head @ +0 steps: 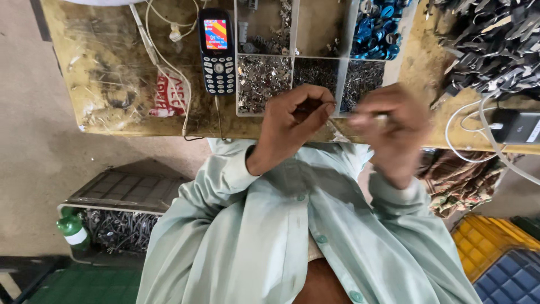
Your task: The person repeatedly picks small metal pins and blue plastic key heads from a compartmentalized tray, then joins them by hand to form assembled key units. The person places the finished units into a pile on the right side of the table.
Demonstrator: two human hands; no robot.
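Observation:
My left hand (292, 125) hovers at the table's near edge with thumb and fingers pinched together, seemingly on a tiny metal part too small to make out. My right hand (394, 129) is blurred by motion just to its right, and a thin silvery metal piece (378, 117) shows at its fingertips. Both hands are in front of a white compartment tray (344, 62). Its sections hold small silver metal parts (261, 79) and blue rings (376, 28).
A keypad phone (217, 50) with a lit screen lies left of the tray, next to white cables (169, 67). Dark metal pieces (495, 45) are piled at the far right above a black adapter (517, 126). On the floor are a green bottle (72, 228), a crate of metal parts (121, 228), and yellow (484, 239) and blue crates.

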